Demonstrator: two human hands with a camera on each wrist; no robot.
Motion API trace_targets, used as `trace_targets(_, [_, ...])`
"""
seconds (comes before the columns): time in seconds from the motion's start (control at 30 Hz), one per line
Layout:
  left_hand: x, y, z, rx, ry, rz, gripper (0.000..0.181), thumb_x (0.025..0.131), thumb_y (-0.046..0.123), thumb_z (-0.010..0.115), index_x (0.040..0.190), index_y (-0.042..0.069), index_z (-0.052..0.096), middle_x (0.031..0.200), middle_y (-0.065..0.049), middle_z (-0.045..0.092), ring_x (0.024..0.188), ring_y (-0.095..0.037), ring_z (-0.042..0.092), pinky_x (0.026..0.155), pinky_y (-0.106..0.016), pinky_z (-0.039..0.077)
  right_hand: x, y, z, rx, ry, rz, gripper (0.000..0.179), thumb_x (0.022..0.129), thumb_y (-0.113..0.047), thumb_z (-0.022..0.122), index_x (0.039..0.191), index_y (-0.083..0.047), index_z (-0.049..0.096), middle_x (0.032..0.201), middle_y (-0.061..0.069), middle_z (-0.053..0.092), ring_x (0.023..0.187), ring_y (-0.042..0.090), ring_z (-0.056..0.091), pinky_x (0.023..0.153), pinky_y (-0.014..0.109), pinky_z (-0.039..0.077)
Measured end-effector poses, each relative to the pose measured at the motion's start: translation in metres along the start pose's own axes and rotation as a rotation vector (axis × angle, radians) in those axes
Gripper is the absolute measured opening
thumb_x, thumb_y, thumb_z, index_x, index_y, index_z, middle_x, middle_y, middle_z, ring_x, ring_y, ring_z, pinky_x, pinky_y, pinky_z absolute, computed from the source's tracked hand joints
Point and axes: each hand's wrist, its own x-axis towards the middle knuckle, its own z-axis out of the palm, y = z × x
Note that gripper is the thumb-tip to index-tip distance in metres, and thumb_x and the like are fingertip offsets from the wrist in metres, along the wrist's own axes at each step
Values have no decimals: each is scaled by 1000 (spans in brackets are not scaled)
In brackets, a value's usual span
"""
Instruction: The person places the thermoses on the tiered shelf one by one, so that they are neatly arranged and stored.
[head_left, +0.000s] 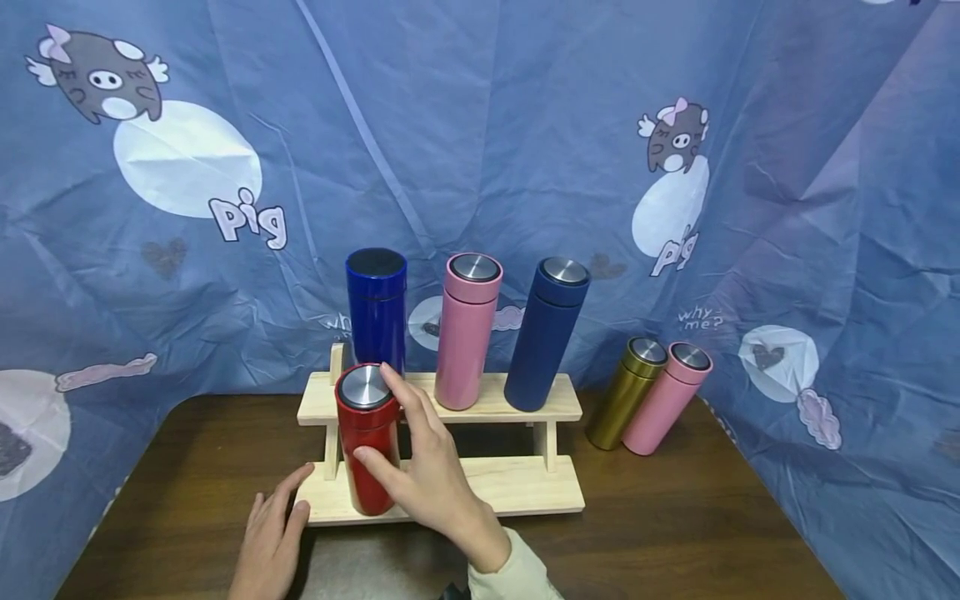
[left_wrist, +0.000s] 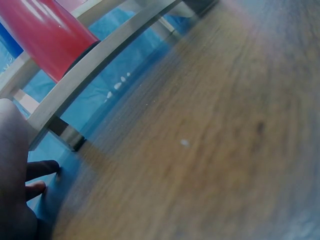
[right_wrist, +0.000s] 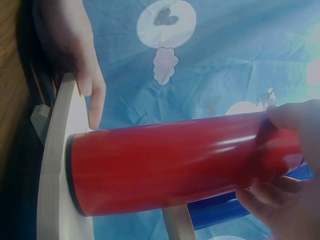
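A red thermos bottle (head_left: 367,450) with a steel-topped lid stands on the lower step of a two-step wooden rack (head_left: 517,487), toward its left end. My right hand (head_left: 438,471) holds its upper part, thumb on one side and fingers on the other, as the right wrist view shows. The bottle's base (right_wrist: 80,175) meets the board. At the left end of the lower step, my left hand (head_left: 273,533) touches the board with its fingers fairly straight. On the upper step stand a glossy blue bottle (head_left: 377,321), a pink bottle (head_left: 467,342) and a dark blue bottle (head_left: 543,342).
Right of the rack, a gold bottle (head_left: 626,396) and another pink bottle (head_left: 667,404) stand close together on the brown wooden table (head_left: 675,517). A blue cloth (head_left: 480,125) with pig prints hangs behind and along the sides.
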Motion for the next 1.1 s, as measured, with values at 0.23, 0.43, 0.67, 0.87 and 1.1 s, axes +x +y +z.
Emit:
trace_targets(0.23, [-1, 0, 0, 8, -4, -17, 40, 118, 18, 47, 153, 0, 56, 152, -33, 62, 137, -65, 55, 123, -87, 15, 1, -3, -9, -7, 18, -4, 101, 92, -15, 91, 173, -17, 32, 161, 11, 54, 142, 24, 59, 111, 48, 58])
trace_targets(0.43, [-2, -2, 1, -2, 10, 2, 39, 117, 15, 49, 153, 1, 57, 151, -32, 63, 135, -63, 57, 124, -85, 15, 1, -5, -26, 17, 58, -53, 102, 90, -10, 91, 173, -19, 33, 159, 14, 55, 148, 28, 55, 113, 51, 56])
trace_targets(0.67, [0, 0, 0, -3, -12, -21, 40, 118, 16, 47, 154, 1, 55, 154, -31, 61, 139, -63, 54, 126, -84, 12, -3, -6, -47, -5, 115, -118, 96, 90, -6, 89, 170, -13, 37, 158, 13, 57, 145, 32, 58, 114, 50, 56])
trace_targets(0.87, [-1, 1, -1, 2, -13, -27, 41, 118, 17, 46, 154, 1, 55, 153, -33, 61, 139, -64, 54, 124, -85, 14, -8, -1, -70, -22, 200, -178, 88, 88, -2, 86, 165, -3, 43, 152, 18, 61, 140, 33, 59, 113, 42, 54])
trace_targets(1.1, [0, 2, -1, 1, -18, -34, 41, 119, 18, 46, 154, -1, 55, 154, -34, 60, 139, -66, 53, 121, -88, 15, -15, 8, -99, -78, 296, -164, 81, 91, 0, 82, 163, -1, 46, 147, 19, 65, 137, 30, 62, 113, 37, 53])
